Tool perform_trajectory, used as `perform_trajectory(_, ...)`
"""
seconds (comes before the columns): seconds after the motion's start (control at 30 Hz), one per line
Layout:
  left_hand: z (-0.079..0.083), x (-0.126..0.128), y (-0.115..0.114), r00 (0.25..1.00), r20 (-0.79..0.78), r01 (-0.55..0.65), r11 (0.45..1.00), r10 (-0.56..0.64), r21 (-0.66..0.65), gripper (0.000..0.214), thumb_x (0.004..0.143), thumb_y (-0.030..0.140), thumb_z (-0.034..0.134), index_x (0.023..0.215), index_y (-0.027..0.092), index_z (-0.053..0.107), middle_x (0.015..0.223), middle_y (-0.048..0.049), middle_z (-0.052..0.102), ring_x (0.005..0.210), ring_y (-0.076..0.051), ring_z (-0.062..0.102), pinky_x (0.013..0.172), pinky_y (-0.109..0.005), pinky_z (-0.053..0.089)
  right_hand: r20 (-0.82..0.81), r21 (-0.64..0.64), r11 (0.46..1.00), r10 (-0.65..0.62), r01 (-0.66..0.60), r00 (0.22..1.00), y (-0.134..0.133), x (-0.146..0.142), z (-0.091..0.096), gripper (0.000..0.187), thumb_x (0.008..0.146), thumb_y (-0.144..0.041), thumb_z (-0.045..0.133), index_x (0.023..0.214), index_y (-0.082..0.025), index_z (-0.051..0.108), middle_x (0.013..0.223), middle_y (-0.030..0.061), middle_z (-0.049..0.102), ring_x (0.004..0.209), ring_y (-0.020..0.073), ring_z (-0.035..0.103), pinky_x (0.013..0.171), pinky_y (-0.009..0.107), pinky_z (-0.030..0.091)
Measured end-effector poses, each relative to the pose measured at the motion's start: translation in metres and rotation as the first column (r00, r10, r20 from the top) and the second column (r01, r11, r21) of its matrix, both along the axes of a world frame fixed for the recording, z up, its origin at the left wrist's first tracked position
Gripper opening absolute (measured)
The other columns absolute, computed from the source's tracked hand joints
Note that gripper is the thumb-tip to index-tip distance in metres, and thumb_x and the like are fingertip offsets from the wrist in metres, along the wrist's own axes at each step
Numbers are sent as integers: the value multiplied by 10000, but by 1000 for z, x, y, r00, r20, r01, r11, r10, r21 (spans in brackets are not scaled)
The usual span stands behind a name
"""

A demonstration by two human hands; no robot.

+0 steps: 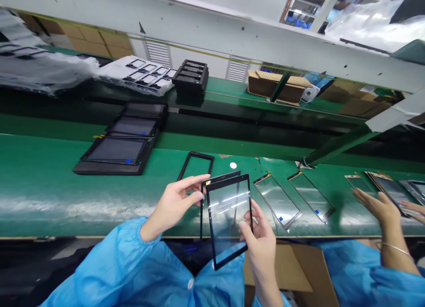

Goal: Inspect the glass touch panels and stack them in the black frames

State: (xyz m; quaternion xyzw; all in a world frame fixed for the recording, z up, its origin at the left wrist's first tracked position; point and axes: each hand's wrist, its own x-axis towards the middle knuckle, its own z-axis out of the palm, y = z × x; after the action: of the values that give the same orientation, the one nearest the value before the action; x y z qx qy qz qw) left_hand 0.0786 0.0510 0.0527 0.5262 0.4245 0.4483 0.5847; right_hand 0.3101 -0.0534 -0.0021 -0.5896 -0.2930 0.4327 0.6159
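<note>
In front of my chest my right hand (pixel 262 238) grips the right edge of a clear glass touch panel (pixel 229 227) with a black border, tilted above the bench edge. Just behind it is a second thin black-edged panel (pixel 224 177) with a small yellow tab at its corner. The fingers of my left hand (pixel 175 205) pinch that corner. A black rectangular frame (pixel 202 155) lies on the green bench (pixel 66 192) beyond my hands. To the right rest two more glass panels (pixel 278 203) with blue stickers, side by side.
Black trays with dark screens (pixel 114 151) stand at the left. On the back shelf are a white tray (pixel 136 74), stacked black trays (pixel 191 76) and a cardboard box (pixel 279 85). A green post (pixel 341 145) rises at right. A co-worker's hands (pixel 381 209) are near more panels.
</note>
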Motion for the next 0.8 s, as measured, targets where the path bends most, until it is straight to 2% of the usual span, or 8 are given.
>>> perform_trajectory(0.13, -4, 0, -2, 1000, 15, -14, 999, 14, -52, 501, 855, 376, 852, 1327, 220, 794, 927, -81, 786, 746, -195, 714, 645, -283, 651, -24, -8, 999, -32, 32, 999, -3, -3, 0, 657, 774, -376, 919, 1383, -250, 706, 899, 9, 683, 678, 139, 622, 525, 226, 541)
perform_trajectory(0.33, -6, 4, -4, 1000, 3, -25, 1000, 25, 3, 433, 848, 343, 857, 1269, 247, 829, 914, -71, 775, 769, -194, 691, 631, -259, 637, -15, -56, 998, -17, 16, 1000, -3, -8, 1, 670, 785, -370, 896, 1404, -228, 685, 903, 8, 671, 682, 140, 627, 531, 230, 544)
perform_trajectory(0.6, -8, 6, -7, 989, 145, 35, 987, -12, -156, 495, 830, 356, 902, 1307, 261, 807, 896, -59, 776, 764, -164, 704, 625, -211, 633, -5, -90, 995, -32, 31, 999, -4, -12, 2, 689, 792, -387, 891, 1426, -231, 675, 939, 12, 686, 684, 136, 629, 552, 235, 548)
perform_trajectory(0.8, -16, 7, -6, 973, 232, 54, 980, -8, -192, 481, 858, 306, 892, 1328, 303, 789, 970, -50, 764, 827, -167, 737, 633, -204, 649, 21, -95, 995, -28, 29, 999, -4, -15, 3, 678, 802, -395, 882, 1427, -229, 680, 932, 19, 682, 671, 137, 630, 514, 223, 525)
